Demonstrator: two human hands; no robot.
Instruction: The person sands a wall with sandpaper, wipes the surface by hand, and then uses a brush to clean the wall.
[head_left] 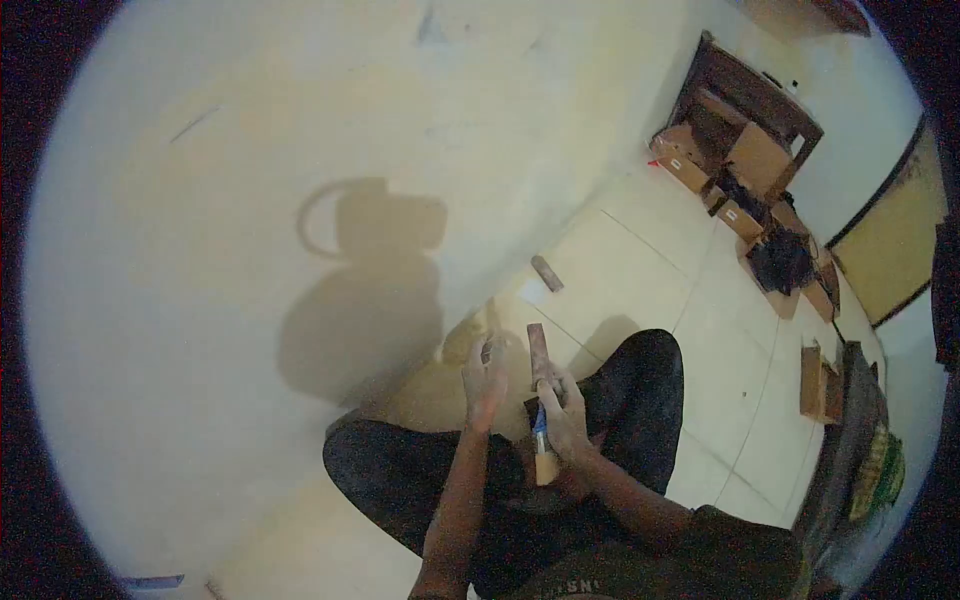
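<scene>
My right hand (pixel 566 412) is closed on the lower end of a flat brown strip (pixel 538 350), which points up and away from me. Just under that hand, a brush-like tool (pixel 544 465) with a pale handle, a blue middle and a dark end shows in front of my lap. My left hand (pixel 485 388) is raised near the wall, its fingers curled around a small dark bit that I cannot tell the kind of. Another short brown piece (pixel 547 273) lies on the tiles beyond my hands.
I sit cross-legged, dark trousers (pixel 640 385) on both sides of my hands. The pale wall (pixel 200 250) rises close on the left, carrying my shadow. Opened cardboard boxes (pixel 760 160) with dark items stand by a wooden cabinet (pixel 700 75). Another box (pixel 818 385) sits at right.
</scene>
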